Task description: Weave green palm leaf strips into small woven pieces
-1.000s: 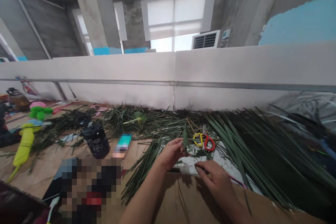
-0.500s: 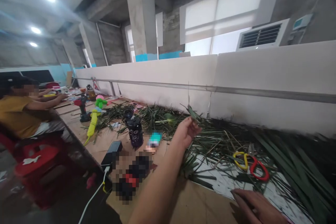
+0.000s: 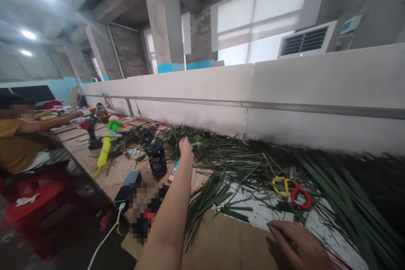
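Observation:
My left hand (image 3: 186, 147) reaches over the green leaf strips (image 3: 221, 156) beside a round, fan-like green woven piece (image 3: 199, 144). Its fingers are pressed together, and what they hold, if anything, is hidden. At the lower right my right hand (image 3: 299, 242) rests over the brown cardboard (image 3: 234, 244), fingers slightly apart and nothing visible in them. Scissors with one yellow and one red handle (image 3: 300, 196) lie on the leaves and white sheet beyond my right hand. A phone (image 3: 174, 171) lies partly behind my left forearm.
A black bottle with open lid (image 3: 156, 159), a dark box with a white cable (image 3: 128, 187), a yellow balloon (image 3: 103, 152) and a drill (image 3: 91, 135) stand or lie at left. A person in a yellow top (image 3: 12, 143) sits beyond. Long leaves (image 3: 344, 194) spread at right.
My left hand has moved left, from the middle leaf pile to near the round woven piece. The leaf it held up is no longer visible there. The view has shifted slightly.

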The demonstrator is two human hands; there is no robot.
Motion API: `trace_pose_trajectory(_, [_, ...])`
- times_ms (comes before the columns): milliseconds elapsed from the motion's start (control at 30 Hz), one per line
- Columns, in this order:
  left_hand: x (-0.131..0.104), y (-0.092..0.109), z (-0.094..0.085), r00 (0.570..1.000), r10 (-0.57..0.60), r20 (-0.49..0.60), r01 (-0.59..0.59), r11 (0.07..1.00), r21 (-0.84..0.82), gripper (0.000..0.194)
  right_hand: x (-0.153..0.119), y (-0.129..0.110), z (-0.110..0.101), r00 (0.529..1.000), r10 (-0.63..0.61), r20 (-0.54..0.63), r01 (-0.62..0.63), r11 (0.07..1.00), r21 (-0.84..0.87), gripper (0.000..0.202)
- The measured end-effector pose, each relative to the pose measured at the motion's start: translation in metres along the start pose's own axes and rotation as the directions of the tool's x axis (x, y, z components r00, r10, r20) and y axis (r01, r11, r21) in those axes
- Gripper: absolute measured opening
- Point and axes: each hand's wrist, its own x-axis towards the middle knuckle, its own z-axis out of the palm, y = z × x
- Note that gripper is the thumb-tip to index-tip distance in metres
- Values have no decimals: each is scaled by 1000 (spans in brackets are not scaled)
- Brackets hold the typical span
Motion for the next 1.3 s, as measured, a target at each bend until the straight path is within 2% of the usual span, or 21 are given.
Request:
trace_pose_trajectory(67, [-19,-26,2,999,-39,-25,41,996,78,24,1,-8,0,998,45,-48,-44,999,27,30])
trace_pose_trajectory(133, [-39,-46,9,998,-50,24,46,987,155,17,2,-13,-1,996,70,-61,-66,996,57,31])
trace_pose_trajectory(200, [-60,-60,18,992,-44,122,16,975,220,16,4,-16,-2,996,84,-42,-81,994,73,28])
trace_pose_trajectory(267, [-82,-72,30,967,-36,252,-36,961,275,16,6,-20,-5,997,76,-13,-75,994,76,24])
trace_pose_trajectory(367, [-118,-89,46,889,-20,458,-152,930,336,15,9,-25,-7,997,79,-28,-76,994,84,22])
trace_pose_trajectory(467, [-157,-107,55,783,-9,622,-283,885,369,13,10,-31,-8,996,72,-46,-67,993,92,19])
trace_pose_trajectory(600, [-202,-118,52,651,-4,759,-419,832,364,15,12,-32,-8,990,109,-86,-101,991,94,18])
trace_pose_trajectory(633, [-211,-117,49,592,0,806,-474,809,348,15,13,-31,-9,987,124,-106,-114,988,100,18])
trace_pose_trajectory(700, [-226,-114,45,378,3,926,-705,649,286,17,17,-28,-15,972,174,-160,-154,979,130,19])
trace_pose_trajectory(733, [-233,-112,43,322,4,947,-772,580,260,18,19,-26,-20,959,212,-190,-185,971,152,20])
trace_pose_trajectory(800, [-244,-108,41,233,-21,972,-845,491,212,21,21,-20,-36,920,309,-242,-263,943,206,21])
trace_pose_trajectory(900, [-256,-105,41,158,-86,984,-873,454,179,27,15,-7,-70,867,435,-242,-374,890,260,27])
trace_pose_trajectory(1000, [-259,-105,43,141,-137,980,-881,434,187,29,-7,10,-100,877,459,-145,-422,878,226,28])
trace_pose_trajectory(1067, [-259,-105,45,172,-158,972,-881,417,224,26,-26,21,-109,887,460,-41,-450,881,145,27])
trace_pose_trajectory(1167, [-258,-105,46,221,-190,957,-877,391,280,19,-50,32,-107,897,434,82,-436,900,15,29])
trace_pose_trajectory(1233, [-259,-104,46,217,-194,957,-875,396,279,16,-58,36,-103,915,383,126,-379,924,-58,31])
trace_pose_trajectory(1300, [-260,-103,45,194,-192,962,-878,403,257,13,-61,38,-99,928,340,150,-318,935,-154,30])
